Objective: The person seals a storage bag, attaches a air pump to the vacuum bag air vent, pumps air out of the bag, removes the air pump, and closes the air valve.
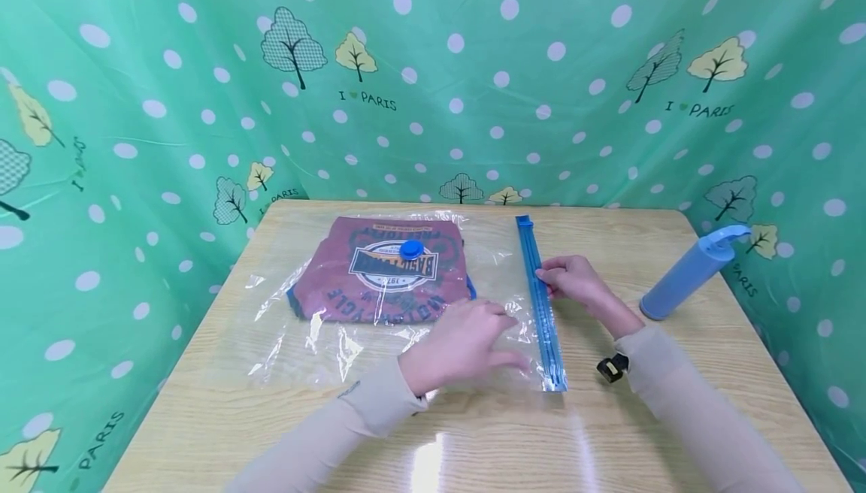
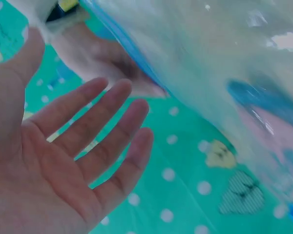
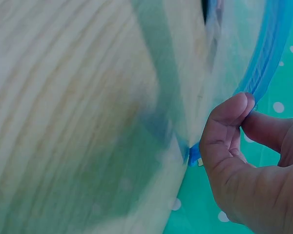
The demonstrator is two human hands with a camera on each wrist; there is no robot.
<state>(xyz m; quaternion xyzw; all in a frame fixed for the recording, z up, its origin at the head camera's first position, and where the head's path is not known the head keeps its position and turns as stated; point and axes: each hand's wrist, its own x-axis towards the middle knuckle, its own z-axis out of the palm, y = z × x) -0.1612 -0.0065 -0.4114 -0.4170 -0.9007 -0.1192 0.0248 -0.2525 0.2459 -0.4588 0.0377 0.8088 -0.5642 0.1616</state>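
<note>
A clear vacuum storage bag (image 1: 497,241) lies flat on the table with a folded maroon printed T-shirt (image 1: 325,275) inside. Its round blue valve cap (image 1: 411,249) sits over the shirt's print. Down the bag's right end runs a blue zip strip (image 1: 541,305). My right hand (image 1: 575,279) pinches this strip between thumb and fingers near its middle; in the right wrist view the strip (image 3: 271,53) bends up from the pinch. Over the bag's near right part hovers my left hand (image 1: 467,339), holding nothing. Its fingers (image 2: 90,122) are spread and relaxed in the left wrist view.
To the right of the bag stands a blue cylinder with a hooked top (image 1: 690,275), tilted in this view. The wooden table (image 1: 501,440) meets a green dotted curtain (image 1: 433,87) at the back and both sides. A dark band (image 1: 612,367) circles the right wrist.
</note>
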